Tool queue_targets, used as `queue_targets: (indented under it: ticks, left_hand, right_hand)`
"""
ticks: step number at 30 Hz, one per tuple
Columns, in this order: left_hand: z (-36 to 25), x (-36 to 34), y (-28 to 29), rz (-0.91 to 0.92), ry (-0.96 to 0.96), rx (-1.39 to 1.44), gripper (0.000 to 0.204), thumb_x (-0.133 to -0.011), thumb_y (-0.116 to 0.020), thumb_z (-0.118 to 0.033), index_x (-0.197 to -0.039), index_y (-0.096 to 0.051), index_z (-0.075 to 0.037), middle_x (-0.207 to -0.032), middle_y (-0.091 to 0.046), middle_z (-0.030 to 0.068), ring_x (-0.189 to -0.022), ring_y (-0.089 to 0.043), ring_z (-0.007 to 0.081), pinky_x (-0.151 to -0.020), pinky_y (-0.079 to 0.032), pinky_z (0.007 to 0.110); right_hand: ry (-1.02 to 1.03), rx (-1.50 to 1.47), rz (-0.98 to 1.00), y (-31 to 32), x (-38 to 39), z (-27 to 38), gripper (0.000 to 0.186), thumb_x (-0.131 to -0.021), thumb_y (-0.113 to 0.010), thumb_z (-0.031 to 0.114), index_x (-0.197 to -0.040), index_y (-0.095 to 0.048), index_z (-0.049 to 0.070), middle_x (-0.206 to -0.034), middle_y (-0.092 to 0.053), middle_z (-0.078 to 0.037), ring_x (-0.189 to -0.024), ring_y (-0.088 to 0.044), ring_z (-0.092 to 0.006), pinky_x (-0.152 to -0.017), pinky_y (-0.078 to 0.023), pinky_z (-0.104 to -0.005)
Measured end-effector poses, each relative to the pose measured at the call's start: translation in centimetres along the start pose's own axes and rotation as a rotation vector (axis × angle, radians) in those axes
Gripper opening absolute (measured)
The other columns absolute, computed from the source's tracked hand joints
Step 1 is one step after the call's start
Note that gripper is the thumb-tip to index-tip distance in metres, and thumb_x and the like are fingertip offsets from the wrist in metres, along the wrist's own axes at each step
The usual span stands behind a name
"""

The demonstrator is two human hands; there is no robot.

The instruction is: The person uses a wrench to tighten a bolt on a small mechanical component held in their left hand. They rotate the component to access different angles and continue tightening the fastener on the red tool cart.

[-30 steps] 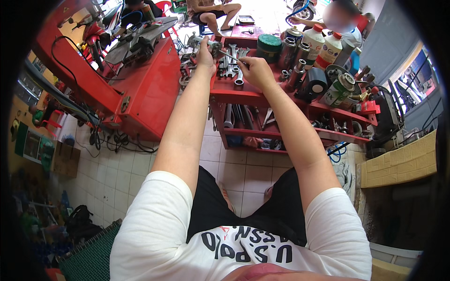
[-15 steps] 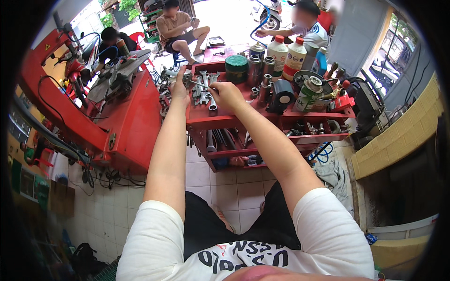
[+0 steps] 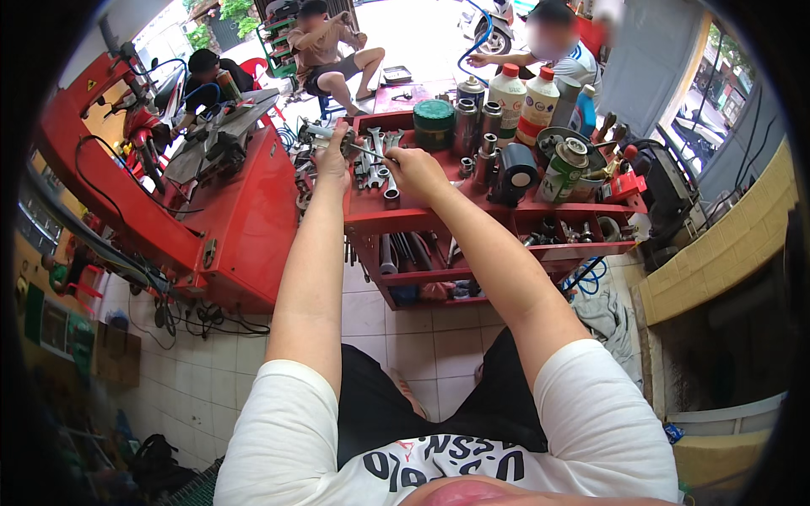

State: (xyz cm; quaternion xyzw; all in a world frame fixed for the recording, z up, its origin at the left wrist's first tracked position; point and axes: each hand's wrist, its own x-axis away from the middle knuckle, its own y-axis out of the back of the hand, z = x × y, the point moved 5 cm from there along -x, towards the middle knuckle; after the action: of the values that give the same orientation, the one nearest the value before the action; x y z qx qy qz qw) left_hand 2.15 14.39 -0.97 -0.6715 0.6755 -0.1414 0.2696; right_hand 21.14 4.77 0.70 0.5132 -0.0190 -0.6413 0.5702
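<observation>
Over the left end of the red tool cart (image 3: 380, 221), my left hand (image 3: 335, 158) is closed round a metal part with a pale cylinder (image 3: 317, 131); its exact kind is unclear. My right hand (image 3: 419, 174) grips a thin metal rod-like tool (image 3: 368, 152), whose far tip meets the part near my left fingers. Its handle is hidden in my right fist. Beneath and between my hands, several spanners (image 3: 373, 173) lie on the cart top. A loose socket (image 3: 391, 198) stands near the cart's front edge.
Right of my hands stand a green tub (image 3: 434, 125), tall sockets (image 3: 465, 128), red-capped bottles (image 3: 537, 108) and a spray can (image 3: 564, 170). A red machine (image 3: 232, 215) is at left. Other people sit beyond the cart, one near a blue hose (image 3: 483, 42).
The whole view has shifted slightly. My hands keep the same grips, with the rod still against the part. A seated person in the background has raised their arms.
</observation>
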Motion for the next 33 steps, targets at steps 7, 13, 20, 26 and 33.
queue_targets:
  ticks: [7,13,20,26,33]
  left_hand:
    - [0.12,-0.01,0.32,-0.012,0.004,-0.038,0.035,-0.088,-0.086,-0.033,-0.105,-0.066,-0.010,-0.092,-0.074,0.0032,-0.076,-0.075,0.0169,-0.071,-0.062,0.032]
    - [0.21,-0.09,0.32,-0.007,0.016,-0.036,0.032,-0.089,-0.085,-0.028,-0.104,-0.064,-0.011,-0.090,-0.072,0.0017,-0.078,-0.076,0.0186,-0.074,-0.062,0.034]
    - [0.27,-0.21,0.50,-0.003,0.025,-0.048,0.032,-0.089,-0.085,-0.028,-0.106,-0.063,-0.011,-0.091,-0.073,0.0015,-0.080,-0.076,0.0186,-0.073,-0.060,0.034]
    - [0.18,-0.21,0.53,-0.011,0.022,-0.059,0.034,-0.088,-0.085,-0.030,-0.107,-0.063,-0.011,-0.090,-0.072,0.0013,-0.080,-0.076,0.0188,-0.075,-0.061,0.035]
    - [0.08,-0.02,0.42,-0.017,0.022,-0.065,0.035,-0.088,-0.085,-0.030,-0.106,-0.063,-0.011,-0.091,-0.072,0.0019,-0.080,-0.076,0.0191,-0.076,-0.061,0.035]
  right_hand:
    - [-0.028,0.025,0.027,-0.23,0.02,0.25,0.024,-0.100,-0.066,0.030,-0.101,-0.071,0.007,-0.089,-0.074,-0.022,-0.088,-0.071,-0.0446,-0.076,-0.055,-0.0555]
    - [-0.017,0.016,0.016,-0.15,0.04,0.16,0.024,-0.100,-0.066,0.029,-0.101,-0.072,0.006,-0.090,-0.073,-0.023,-0.088,-0.070,-0.0455,-0.076,-0.055,-0.0553]
    - [-0.015,0.033,0.029,-0.22,-0.03,0.09,0.026,-0.101,-0.066,0.032,-0.101,-0.071,0.006,-0.090,-0.074,-0.022,-0.088,-0.071,-0.0448,-0.077,-0.056,-0.0552]
    - [-0.021,0.020,0.033,-0.37,-0.06,0.04,0.026,-0.101,-0.066,0.032,-0.101,-0.071,0.007,-0.090,-0.074,-0.023,-0.089,-0.071,-0.0445,-0.078,-0.056,-0.0551]
    - [-0.022,0.016,0.037,-0.26,-0.08,0.02,0.025,-0.101,-0.066,0.031,-0.101,-0.071,0.007,-0.091,-0.074,-0.023,-0.090,-0.071,-0.0443,-0.079,-0.056,-0.0546]
